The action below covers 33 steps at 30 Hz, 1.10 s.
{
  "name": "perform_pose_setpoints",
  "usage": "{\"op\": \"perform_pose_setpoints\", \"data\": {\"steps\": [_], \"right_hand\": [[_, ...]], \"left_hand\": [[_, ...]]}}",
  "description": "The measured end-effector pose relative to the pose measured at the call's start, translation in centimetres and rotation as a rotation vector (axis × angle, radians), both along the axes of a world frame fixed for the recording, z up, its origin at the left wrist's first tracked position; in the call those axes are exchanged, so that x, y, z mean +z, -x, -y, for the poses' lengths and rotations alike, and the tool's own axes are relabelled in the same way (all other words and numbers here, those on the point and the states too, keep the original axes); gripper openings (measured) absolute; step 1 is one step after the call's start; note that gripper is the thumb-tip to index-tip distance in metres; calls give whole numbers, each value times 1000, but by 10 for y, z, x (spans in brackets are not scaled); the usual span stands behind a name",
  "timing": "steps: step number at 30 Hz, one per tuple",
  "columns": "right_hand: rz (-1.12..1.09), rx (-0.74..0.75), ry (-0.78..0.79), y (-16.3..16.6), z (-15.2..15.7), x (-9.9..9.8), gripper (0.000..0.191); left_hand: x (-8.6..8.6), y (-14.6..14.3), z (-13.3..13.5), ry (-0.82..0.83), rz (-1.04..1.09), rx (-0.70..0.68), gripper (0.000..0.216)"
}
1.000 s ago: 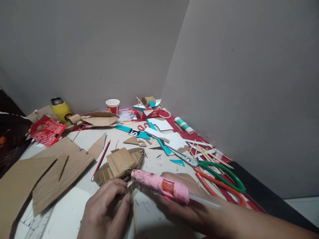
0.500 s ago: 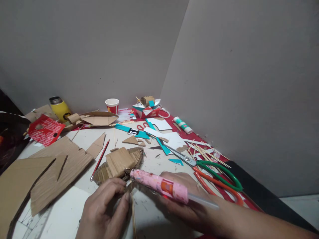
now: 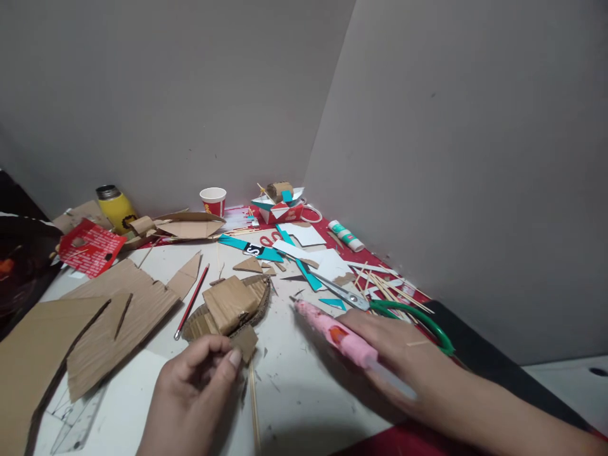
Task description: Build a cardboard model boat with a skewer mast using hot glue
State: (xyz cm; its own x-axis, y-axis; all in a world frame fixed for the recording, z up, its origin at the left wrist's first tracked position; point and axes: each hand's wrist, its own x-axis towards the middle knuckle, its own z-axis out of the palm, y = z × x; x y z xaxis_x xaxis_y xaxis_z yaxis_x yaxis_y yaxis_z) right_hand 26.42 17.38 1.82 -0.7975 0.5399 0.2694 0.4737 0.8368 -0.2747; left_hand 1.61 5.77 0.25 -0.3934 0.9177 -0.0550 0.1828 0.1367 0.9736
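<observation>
Between the thumb and fingers of my left hand [image 3: 194, 386] is a small cardboard piece [image 3: 246, 342], its free end pointing right. Just beyond it a cardboard boat [image 3: 261, 296] lies on the white table, with a folded cardboard block [image 3: 228, 304] on top. My right hand [image 3: 387, 339] grips a pink glue gun [image 3: 339, 332], a clear glue stick poking from its back end. The gun's dark nozzle points up and left, apart from the boat. Below the cardboard piece, thin wooden sticks [image 3: 254, 405] run toward the table's near edge.
Scissors [image 3: 354, 297] with a green handle lie beyond my right hand, near several scattered skewers [image 3: 387, 288]. A pencil [image 3: 192, 301] and cardboard sheets [image 3: 118, 316] are on the left. Farther back stand a yellow bottle [image 3: 114, 209], a paper cup [image 3: 213, 201] and a red paper boat [image 3: 280, 209].
My right hand has drawn the glue gun away to the right, off the spot beside my left hand. The cardboard piece in my left hand now shows more fully.
</observation>
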Motion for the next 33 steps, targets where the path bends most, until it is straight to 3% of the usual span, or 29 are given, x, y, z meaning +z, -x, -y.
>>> {"op": "perform_pose_setpoints", "data": {"steps": [4,6,9,11,15,17,19,21,24,27,33], "right_hand": [[190,-114,62,-19,-8,-9,26],[195,-85,164,-21,-8,1,29],[30,-81,355,-9,-2,22,32],[-122,-101,573,12,4,29,34],[-212,-7,1302,60,10,21,37],[-256,-5,1465,76,9,15,39],[-300,-29,1508,83,4,12,39],[-328,-91,1501,85,-1,13,36],[-337,-166,1486,86,-10,15,31],[-336,-152,1492,89,-14,13,32],[-309,-161,1512,100,-16,6,35]], "left_hand": [[2,-5,-5,48,476,17,20],[1,-6,-7,55,554,15,20],[1,-6,-7,67,540,-45,23],[2,-7,-5,74,494,-83,23],[7,-8,-2,97,334,-180,24],[10,-7,-1,100,253,-237,25],[13,-4,-1,79,196,-159,24],[16,1,-2,19,160,17,23],[18,8,-5,-78,155,216,38],[15,10,-9,-81,249,255,60],[10,4,-11,-29,394,193,88]]}}
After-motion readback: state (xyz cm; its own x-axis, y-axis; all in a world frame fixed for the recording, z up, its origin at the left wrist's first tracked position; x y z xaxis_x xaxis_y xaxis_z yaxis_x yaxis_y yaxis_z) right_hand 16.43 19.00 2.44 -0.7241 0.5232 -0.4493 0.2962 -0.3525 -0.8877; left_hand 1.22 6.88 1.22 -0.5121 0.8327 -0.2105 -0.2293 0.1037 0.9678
